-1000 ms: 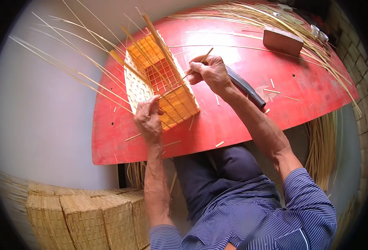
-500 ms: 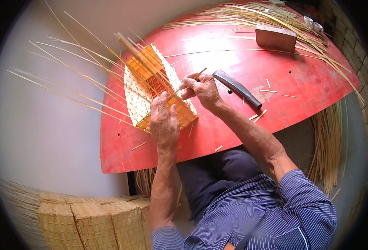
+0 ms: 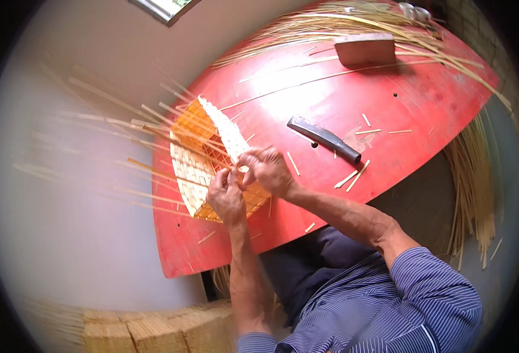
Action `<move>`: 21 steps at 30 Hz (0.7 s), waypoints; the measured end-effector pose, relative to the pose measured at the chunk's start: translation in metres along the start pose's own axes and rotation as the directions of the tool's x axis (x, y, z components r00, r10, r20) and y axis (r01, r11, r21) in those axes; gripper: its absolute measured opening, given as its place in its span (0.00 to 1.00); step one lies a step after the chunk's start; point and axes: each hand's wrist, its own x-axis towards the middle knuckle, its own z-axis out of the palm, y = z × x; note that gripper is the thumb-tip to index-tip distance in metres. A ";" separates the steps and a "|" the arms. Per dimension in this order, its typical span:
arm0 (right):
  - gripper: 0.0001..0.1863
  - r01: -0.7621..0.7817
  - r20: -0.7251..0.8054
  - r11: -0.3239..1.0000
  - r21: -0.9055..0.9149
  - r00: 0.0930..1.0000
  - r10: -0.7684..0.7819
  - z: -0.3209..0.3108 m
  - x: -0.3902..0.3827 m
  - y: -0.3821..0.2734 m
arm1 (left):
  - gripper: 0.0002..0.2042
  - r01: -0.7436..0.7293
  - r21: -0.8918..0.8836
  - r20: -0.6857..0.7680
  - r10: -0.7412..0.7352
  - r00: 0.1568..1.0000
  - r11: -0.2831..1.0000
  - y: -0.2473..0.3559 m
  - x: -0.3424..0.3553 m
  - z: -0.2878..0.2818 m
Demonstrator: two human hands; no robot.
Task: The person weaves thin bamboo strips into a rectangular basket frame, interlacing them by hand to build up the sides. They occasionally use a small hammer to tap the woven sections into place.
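Note:
A partly woven bamboo basket [image 3: 190,170] rests tilted on the red table, pale outside and orange-tinted within. Long loose strips stick out from its left side, blurred by motion. At its near rim, my left hand [image 3: 227,199] is closed, thumb and fingers pinching a bamboo strip. Close beside it, my right hand [image 3: 269,172] is bent into a pinch on the same strip, fingertips almost meeting the left ones. The strip is mostly hidden by my fingers. A dark knife [image 3: 324,139] with a tubular handle lies to the right of the basket, touched by neither hand.
The red table [image 3: 306,206] carries short cut-offs around the knife. A brick [image 3: 365,49] sits on long bamboo strips [image 3: 295,28] at the far side, near small white cups [image 3: 415,10]. More strips [image 3: 470,188] hang at the right. Woven baskets [image 3: 153,330] stand lower left.
My right hand has come down and inward, bringing the raised strip end to the rim beside my left hand. My left fingers have curled into a pinch. The view has shifted.

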 end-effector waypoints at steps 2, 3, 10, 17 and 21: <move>0.09 0.300 -0.020 0.878 -0.373 0.944 -0.331 0.008 -0.010 0.004 | 0.10 0.021 0.074 0.010 -0.022 1.000 0.997 0.005 -0.001 0.000; 0.08 0.473 0.058 0.663 -0.581 0.836 -0.545 0.010 -0.013 0.013 | 0.08 0.002 -0.029 0.020 -0.002 1.000 1.000 0.004 -0.004 0.003; 0.19 0.584 0.371 0.279 -0.762 0.747 -0.552 0.025 -0.037 0.016 | 0.21 -0.011 -0.370 0.082 0.045 0.996 0.929 -0.042 -0.010 -0.007; 0.21 0.515 0.360 0.362 -0.777 0.835 -0.416 0.028 -0.037 0.015 | 0.19 0.000 -0.143 0.083 0.012 0.996 0.990 -0.002 -0.025 -0.001; 0.15 0.538 0.279 0.600 -0.592 0.835 -0.474 0.015 -0.021 0.009 | 0.10 0.058 -0.318 0.150 -0.010 0.989 0.946 -0.006 -0.012 -0.005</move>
